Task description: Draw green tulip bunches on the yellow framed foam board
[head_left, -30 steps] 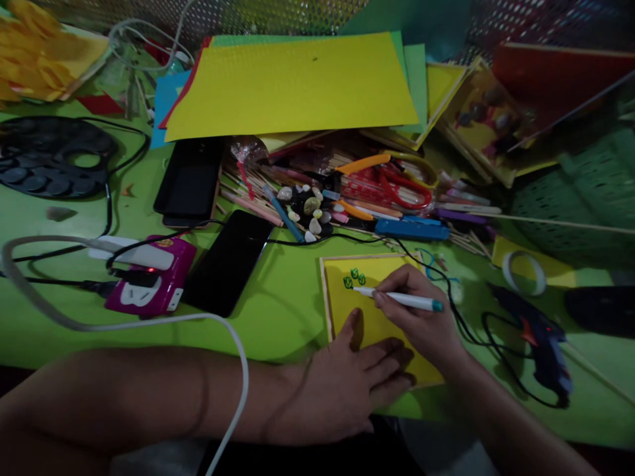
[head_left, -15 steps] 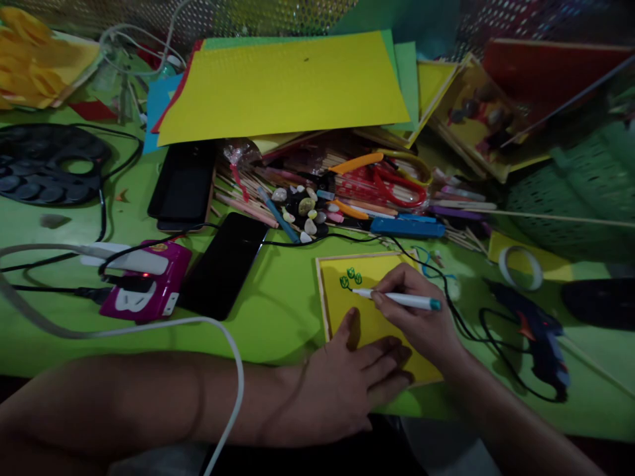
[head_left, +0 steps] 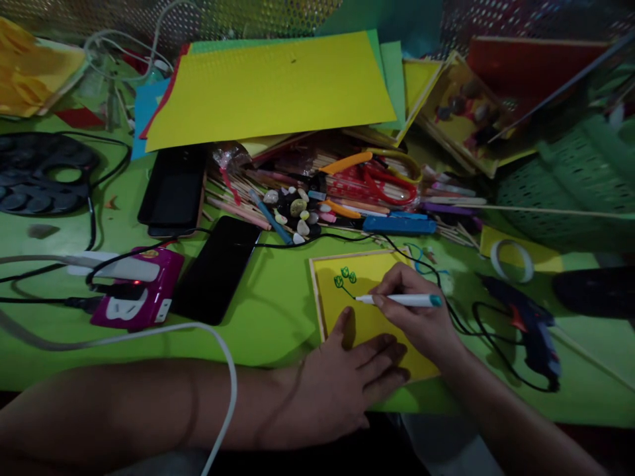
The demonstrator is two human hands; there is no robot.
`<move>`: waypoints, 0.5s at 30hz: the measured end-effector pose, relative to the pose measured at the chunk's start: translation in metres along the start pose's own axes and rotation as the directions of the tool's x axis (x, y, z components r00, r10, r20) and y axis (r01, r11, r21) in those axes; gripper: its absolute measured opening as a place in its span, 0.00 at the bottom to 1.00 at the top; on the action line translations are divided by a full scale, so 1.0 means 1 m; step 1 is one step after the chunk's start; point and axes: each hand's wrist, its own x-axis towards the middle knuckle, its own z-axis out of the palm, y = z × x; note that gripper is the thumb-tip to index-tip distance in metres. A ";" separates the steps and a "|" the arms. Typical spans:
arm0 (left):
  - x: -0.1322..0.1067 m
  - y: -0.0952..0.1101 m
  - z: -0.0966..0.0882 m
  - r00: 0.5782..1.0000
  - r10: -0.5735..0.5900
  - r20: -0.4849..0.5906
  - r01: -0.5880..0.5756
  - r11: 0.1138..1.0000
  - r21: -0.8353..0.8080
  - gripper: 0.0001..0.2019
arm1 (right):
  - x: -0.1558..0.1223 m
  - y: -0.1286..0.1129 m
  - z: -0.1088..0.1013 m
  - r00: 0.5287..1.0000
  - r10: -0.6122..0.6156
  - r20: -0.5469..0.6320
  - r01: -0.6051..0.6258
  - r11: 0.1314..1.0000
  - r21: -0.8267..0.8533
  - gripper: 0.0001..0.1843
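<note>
A small yellow card with a wooden border (head_left: 362,277) lies on the green table near the front edge. My right hand (head_left: 421,320) grips a white marker with a teal cap (head_left: 401,300), its tip touching the card just below a few small green drawings (head_left: 344,276). A thin green line runs from those drawings to the tip. My left hand (head_left: 342,387) lies flat on the card's near corner, fingers spread, holding it down.
Two dark phones (head_left: 215,268) (head_left: 173,188), a pink power strip (head_left: 136,297) with cables, a glue gun (head_left: 528,327), a tape roll (head_left: 510,260), scissors (head_left: 387,180), pebbles, sticks and yellow sheets (head_left: 272,89) crowd the table. A green basket (head_left: 575,178) stands right.
The marker tip has slid down and right from the green drawings, leaving a short line. The camera view has drifted slightly, shifting everything left.
</note>
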 end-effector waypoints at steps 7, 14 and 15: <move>-0.001 0.000 0.002 1.000 0.010 0.004 -0.010 1.000 0.011 0.34 | 0.000 -0.003 0.000 1.000 0.018 -0.018 -0.018 1.000 0.014 0.08; -0.001 0.000 0.002 1.000 0.012 -0.018 -0.012 1.000 0.008 0.35 | 0.000 0.005 -0.002 0.999 0.025 -0.025 -0.022 0.992 0.126 0.09; -0.001 0.000 0.000 1.000 0.014 -0.007 -0.014 1.000 0.006 0.35 | 0.000 0.006 -0.003 0.999 0.023 -0.037 -0.017 0.989 0.150 0.09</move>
